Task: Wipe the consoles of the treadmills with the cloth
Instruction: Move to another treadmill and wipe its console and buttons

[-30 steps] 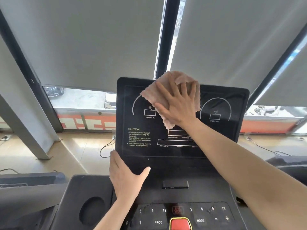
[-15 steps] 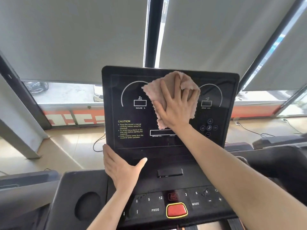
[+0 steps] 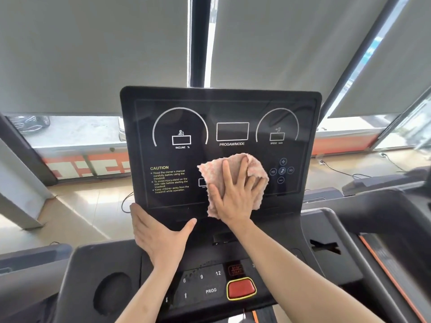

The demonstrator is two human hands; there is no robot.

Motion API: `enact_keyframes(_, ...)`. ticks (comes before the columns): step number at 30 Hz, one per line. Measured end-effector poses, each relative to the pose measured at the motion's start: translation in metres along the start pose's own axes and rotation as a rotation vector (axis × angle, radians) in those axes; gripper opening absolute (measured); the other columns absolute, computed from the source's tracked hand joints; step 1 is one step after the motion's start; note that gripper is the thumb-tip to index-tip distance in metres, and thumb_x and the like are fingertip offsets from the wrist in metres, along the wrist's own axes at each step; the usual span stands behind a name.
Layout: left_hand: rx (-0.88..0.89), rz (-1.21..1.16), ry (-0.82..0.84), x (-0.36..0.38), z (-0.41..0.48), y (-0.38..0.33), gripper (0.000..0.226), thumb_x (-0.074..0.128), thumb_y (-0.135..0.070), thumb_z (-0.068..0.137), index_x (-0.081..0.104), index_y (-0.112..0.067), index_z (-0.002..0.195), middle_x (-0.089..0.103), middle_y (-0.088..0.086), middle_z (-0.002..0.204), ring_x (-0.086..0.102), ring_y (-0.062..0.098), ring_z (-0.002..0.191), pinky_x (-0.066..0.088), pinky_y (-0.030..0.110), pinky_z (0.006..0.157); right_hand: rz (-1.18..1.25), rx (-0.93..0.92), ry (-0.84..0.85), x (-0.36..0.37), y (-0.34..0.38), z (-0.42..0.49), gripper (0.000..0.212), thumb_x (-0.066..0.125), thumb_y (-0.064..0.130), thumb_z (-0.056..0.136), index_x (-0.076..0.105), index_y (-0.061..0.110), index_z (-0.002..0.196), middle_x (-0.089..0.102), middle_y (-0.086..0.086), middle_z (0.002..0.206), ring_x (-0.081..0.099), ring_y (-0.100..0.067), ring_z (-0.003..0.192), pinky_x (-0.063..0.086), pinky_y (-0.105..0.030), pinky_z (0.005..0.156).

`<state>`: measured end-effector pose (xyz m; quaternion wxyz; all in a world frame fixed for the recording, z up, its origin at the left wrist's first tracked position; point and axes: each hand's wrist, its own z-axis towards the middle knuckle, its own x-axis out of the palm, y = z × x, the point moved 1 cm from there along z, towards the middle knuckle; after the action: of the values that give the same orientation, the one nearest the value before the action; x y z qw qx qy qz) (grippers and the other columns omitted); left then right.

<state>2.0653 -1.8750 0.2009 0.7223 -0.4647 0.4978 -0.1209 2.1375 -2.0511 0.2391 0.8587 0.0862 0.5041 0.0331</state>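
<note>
Your right hand (image 3: pixel 235 197) lies flat, fingers spread, pressing the pink cloth (image 3: pixel 233 180) against the lower middle of the console (image 3: pixel 221 108), below the PROGAM/MODE box and just left of the music buttons (image 3: pixel 282 170). Your left hand (image 3: pixel 161 234) braces the console's lower left corner, grip open, thumb stretched along its bottom edge. The red button (image 3: pixel 241 289) sits below, untouched.

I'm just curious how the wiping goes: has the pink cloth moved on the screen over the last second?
Yes. The cloth, under the right hand, has slid down the console: earlier it covered the top centre, now it sits below the PROGAM/MODE box, near the bottom edge.
</note>
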Motion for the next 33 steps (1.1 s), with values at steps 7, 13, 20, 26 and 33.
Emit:
enact_keyframes(7, -0.009, -0.002, -0.027, 0.005, -0.004, 0.002, 0.152, 0.095, -0.056, 0.057, -0.007, -0.014, 0.162, 0.002, 0.015, 0.172, 0.008, 0.037, 0.159, 0.014, 0.062, 0.126, 0.041, 0.184, -0.101, -0.052, 0.000, 0.095, 0.073, 0.007, 0.076, 0.094, 0.009, 0.044, 0.160, 0.007, -0.013, 0.171, 0.028, -0.045, 0.146, 0.012, -0.072, 0.117)
enact_keyframes(13, 0.047, 0.025, -0.042, 0.011, -0.009, 0.005, 0.147, 0.092, -0.056, 0.063, -0.007, -0.011, 0.162, -0.003, 0.019, 0.172, 0.003, 0.039, 0.159, 0.010, 0.062, 0.126, 0.073, 0.237, -0.180, -0.087, -0.008, 0.162, 0.070, 0.018, 0.075, 0.097, 0.005, 0.046, 0.159, 0.002, -0.007, 0.172, 0.018, -0.043, 0.152, 0.004, -0.069, 0.120)
enact_keyframes(20, 0.450, 0.173, -0.109, 0.013, -0.018, 0.008, 0.099, 0.082, -0.040, 0.082, 0.028, -0.009, 0.159, 0.013, 0.023, 0.169, 0.011, 0.045, 0.157, 0.012, 0.062, 0.125, 0.088, 0.261, -0.181, -0.086, -0.015, 0.163, 0.070, 0.019, 0.073, 0.097, 0.008, 0.045, 0.160, 0.006, -0.006, 0.172, 0.015, -0.043, 0.153, 0.002, -0.068, 0.121)
enact_keyframes(26, 0.858, 0.268, -0.018, 0.020, -0.029, 0.011, 0.062, 0.060, -0.044, 0.090, 0.058, -0.016, 0.145, 0.043, 0.014, 0.157, 0.038, 0.040, 0.145, 0.032, 0.055, 0.116, 0.090, 0.383, -0.126, -0.059, -0.035, 0.121, 0.073, 0.011, 0.076, 0.095, -0.002, 0.045, 0.160, -0.003, -0.007, 0.172, 0.010, -0.044, 0.154, 0.004, -0.068, 0.121)
enact_keyframes(33, 0.983, 0.287, 0.111, 0.034, -0.036, 0.005, 0.055, 0.064, -0.039, 0.090, 0.064, -0.016, 0.139, 0.063, 0.004, 0.134, 0.057, 0.031, 0.124, 0.047, 0.048, 0.103, 0.109, 0.637, -0.006, -0.010, -0.066, 0.042, 0.077, -0.007, 0.078, 0.089, -0.017, 0.043, 0.157, -0.011, -0.006, 0.172, 0.016, -0.042, 0.153, 0.008, -0.065, 0.122)
